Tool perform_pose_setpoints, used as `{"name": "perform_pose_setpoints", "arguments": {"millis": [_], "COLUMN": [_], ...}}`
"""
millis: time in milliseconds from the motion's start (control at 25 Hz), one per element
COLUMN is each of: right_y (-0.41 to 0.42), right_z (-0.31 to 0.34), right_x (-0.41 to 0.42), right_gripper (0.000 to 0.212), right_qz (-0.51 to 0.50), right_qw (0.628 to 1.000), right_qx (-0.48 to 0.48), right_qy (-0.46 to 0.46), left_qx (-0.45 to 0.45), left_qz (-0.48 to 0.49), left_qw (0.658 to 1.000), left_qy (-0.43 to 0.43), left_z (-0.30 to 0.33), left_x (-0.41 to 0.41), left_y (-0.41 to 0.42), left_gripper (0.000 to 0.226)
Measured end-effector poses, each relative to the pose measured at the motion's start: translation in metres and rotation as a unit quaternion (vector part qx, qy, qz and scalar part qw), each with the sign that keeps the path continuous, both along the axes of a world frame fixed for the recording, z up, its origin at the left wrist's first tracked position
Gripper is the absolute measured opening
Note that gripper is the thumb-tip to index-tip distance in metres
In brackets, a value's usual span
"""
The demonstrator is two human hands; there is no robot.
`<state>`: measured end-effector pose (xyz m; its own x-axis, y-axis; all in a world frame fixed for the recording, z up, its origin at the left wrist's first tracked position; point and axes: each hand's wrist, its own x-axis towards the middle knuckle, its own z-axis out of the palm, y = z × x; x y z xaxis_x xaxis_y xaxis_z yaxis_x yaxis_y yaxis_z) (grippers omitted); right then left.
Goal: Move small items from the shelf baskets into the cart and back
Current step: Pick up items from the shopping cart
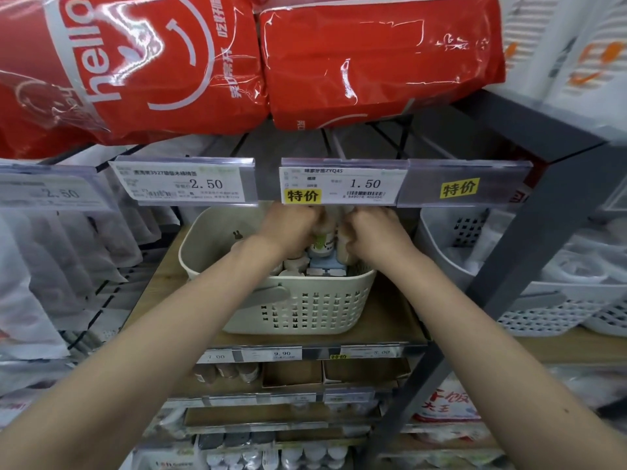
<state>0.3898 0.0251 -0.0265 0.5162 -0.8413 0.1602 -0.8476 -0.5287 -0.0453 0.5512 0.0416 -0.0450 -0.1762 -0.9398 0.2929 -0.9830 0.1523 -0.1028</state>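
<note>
Both hands inside cream basket [298, 307] on the shelf [390, 320]: left hand [291, 228] and right hand [369, 234] each curled round small bottles [324, 245] at basket's far edge.

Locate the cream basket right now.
Head view, centre: the cream basket sits on the wooden shelf below the 1.50 price tag, both hands reaching into it, with a white basket to its right.
</note>
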Motion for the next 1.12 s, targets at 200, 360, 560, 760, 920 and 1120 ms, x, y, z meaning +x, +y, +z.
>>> {"name": "perform_pose_setpoints", "arguments": {"millis": [200, 360, 560, 760, 920, 1120], "right_y": [0.010, 0.030, 0.090, 0.156, 0.204, 0.300], "right_z": [0.004, 0.009, 0.015, -0.012, -0.047, -0.096], "right_x": [-0.007, -0.023, -0.077, -0.201, -0.339, -0.500], "right_gripper": [0.026, 0.027, 0.029, 0.032, 0.035, 0.031], "right_qz": [0.019, 0.059, 0.136, 0.099, -0.082, -0.331], "right_qw": [0.999, 0.994, 0.979, 0.985, 0.991, 0.931], "right_qx": [0.013, -0.006, -0.071, -0.101, -0.037, 0.007], "right_qy": [-0.048, -0.094, -0.137, -0.100, -0.102, -0.155], "left_qx": [0.033, 0.055, 0.028, -0.054, -0.021, 0.086], "left_qz": [0.011, 0.040, 0.010, -0.105, -0.243, -0.383], "left_qw": [0.998, 0.990, 0.983, 0.974, 0.951, 0.903], "left_qy": [0.043, 0.124, 0.184, 0.194, 0.189, 0.176], "left_z": [0.004, 0.016, 0.024, 0.025, 0.006, -0.035], "left_x": [0.008, 0.004, -0.037, -0.144, -0.277, -0.456], "left_y": [0.009, 0.039, 0.111, 0.159, 0.161, 0.179], "left_gripper": [0.037, 0.046, 0.044, 0.039, 0.044, 0.046]}}
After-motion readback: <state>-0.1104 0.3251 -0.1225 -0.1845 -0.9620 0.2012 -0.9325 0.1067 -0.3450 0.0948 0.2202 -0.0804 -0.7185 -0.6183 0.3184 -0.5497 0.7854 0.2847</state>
